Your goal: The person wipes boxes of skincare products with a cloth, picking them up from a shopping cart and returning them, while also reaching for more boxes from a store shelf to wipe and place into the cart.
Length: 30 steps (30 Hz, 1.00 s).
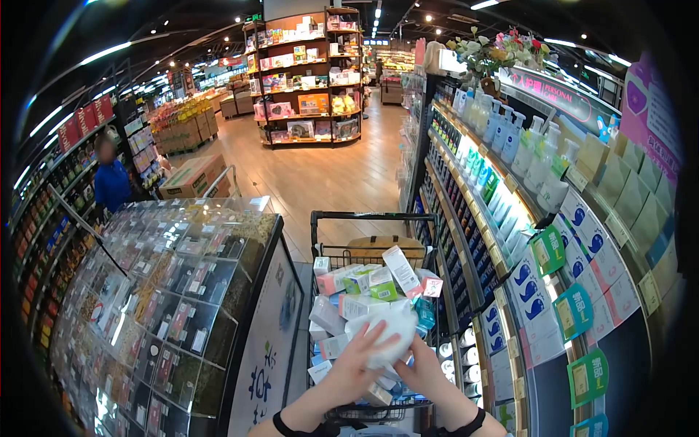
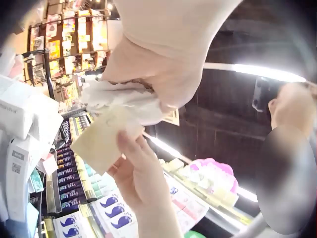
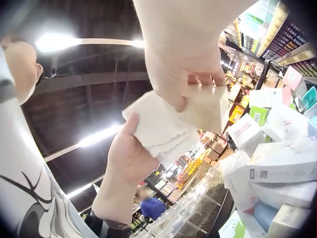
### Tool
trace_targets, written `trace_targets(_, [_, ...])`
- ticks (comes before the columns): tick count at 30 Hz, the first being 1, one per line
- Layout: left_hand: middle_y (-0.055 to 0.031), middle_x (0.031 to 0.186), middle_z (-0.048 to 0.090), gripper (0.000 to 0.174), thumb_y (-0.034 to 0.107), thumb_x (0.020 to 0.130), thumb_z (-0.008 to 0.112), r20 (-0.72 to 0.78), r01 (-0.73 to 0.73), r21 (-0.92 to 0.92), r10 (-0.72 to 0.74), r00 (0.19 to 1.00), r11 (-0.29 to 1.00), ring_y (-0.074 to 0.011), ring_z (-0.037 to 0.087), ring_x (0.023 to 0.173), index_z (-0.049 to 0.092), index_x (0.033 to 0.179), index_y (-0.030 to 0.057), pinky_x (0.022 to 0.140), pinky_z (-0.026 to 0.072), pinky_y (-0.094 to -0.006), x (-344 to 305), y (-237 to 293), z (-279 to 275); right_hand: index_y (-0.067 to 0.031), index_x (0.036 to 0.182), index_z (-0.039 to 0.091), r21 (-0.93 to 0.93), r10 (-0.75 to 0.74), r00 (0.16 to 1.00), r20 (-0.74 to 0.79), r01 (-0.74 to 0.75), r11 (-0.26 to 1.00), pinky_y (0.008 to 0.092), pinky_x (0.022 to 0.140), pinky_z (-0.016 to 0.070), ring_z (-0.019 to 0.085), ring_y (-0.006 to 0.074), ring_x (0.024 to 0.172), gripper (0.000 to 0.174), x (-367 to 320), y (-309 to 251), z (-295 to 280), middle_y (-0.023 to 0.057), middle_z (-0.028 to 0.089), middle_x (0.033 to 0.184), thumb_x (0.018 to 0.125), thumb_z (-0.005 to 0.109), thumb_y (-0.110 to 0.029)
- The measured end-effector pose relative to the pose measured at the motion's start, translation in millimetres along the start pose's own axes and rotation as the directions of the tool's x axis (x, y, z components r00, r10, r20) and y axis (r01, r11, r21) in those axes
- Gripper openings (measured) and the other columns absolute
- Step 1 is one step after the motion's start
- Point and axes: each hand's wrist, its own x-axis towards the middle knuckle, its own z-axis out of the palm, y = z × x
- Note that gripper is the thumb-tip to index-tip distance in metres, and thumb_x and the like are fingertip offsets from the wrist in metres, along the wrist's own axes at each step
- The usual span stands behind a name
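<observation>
In the head view, a white, soft-looking stack of sheets (image 1: pixel 387 329) is between both hands above a filled shopping cart. The left hand (image 1: pixel 354 370) grips the stack, its fingers spread across one side. The wavy edges of the sheets (image 3: pixel 161 130) show in the right wrist view, with the left hand's thumb on top. A flat cream-coloured piece (image 2: pixel 101 141) touches the stack; the right hand (image 2: pixel 141 181) pinches it between thumb and fingers. From the right wrist camera, the right hand (image 3: pixel 185 69) partly covers that piece. Whether the two items are joined, I cannot tell.
Below the hands, the cart (image 1: pixel 375 216) is heaped with small boxes (image 1: pixel 400 269). Clear-lidded bulk bins (image 1: pixel 193 306) stand close on the left, product shelves (image 1: pixel 466 218) on the right. A person in blue (image 1: pixel 113 182) stands beyond the bins.
</observation>
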Motion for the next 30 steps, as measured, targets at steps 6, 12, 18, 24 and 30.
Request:
trace_targets(6, [-0.0196,0.141,0.035,0.048,0.002,0.084,0.055,0.071,-0.064,0.298,0.044,0.996,0.952,-0.0352,0.04,0.127,0.051,0.13,0.014,0.1,0.036,-0.0363,0,-3,-7,-0.0027,0.119,0.047,-0.048,-0.059,0.993,-0.098,0.054,0.997,0.0344,0.077,0.0474,0.061,0.0307,0.09,0.047,-1,3,-5,0.0175,0.061,0.099,0.077,0.069,-0.008])
trace_targets(12, [-0.0153,0.132,0.047,0.032,0.018,0.095,0.047,-0.094,0.424,-0.118,-0.435,0.895,0.898,-0.0259,0.054,0.114,0.053,0.121,0.0014,0.092,0.0429,-0.0339,1,-24,-13,-0.0029,0.121,0.04,0.314,-0.036,0.991,-0.129,0.076,0.946,0.0321,0.091,0.0432,0.056,0.0192,0.101,0.052,1,4,-3,0.0113,0.054,0.11,0.077,0.067,0.001])
trace_targets(18, [-0.012,0.129,0.048,0.047,0.035,0.099,0.035,0.322,0.587,-0.755,-0.616,0.719,0.292,-0.0248,0.051,0.117,0.035,0.134,0.0029,0.096,0.0442,-0.0382,6,-22,-14,-0.0037,0.12,0.033,0.447,-0.224,0.971,-0.086,0.238,0.862,0.0363,0.095,0.0414,0.049,0.0222,0.113,0.054,3,5,11,0.0144,0.045,0.122,0.078,0.066,0.003])
trace_targets(24, [-0.0118,0.131,0.046,0.048,0.035,0.1,0.032,0.321,0.561,-0.78,-0.594,0.738,0.277,-0.0252,0.05,0.118,0.032,0.136,0.0034,0.098,0.0433,-0.0398,5,-24,-16,-0.0009,0.121,0.04,0.151,-0.232,0.972,-0.03,0.234,0.96,0.0329,0.091,0.042,0.052,0.0226,0.108,0.051,3,-3,6,0.0153,0.049,0.118,0.078,0.068,-0.004])
trace_targets(30, [-0.0138,0.128,0.049,0.049,0.035,0.099,0.034,0.063,0.433,-0.778,-0.629,0.775,0.456,-0.0259,0.049,0.119,0.033,0.135,0.0006,0.099,0.0409,-0.0391,6,-20,-13,0.0011,0.12,0.042,0.073,-0.071,0.996,-0.057,0.076,0.994,0.0328,0.087,0.0445,0.055,0.024,0.102,0.047,4,4,0,0.016,0.053,0.113,0.081,0.065,-0.011])
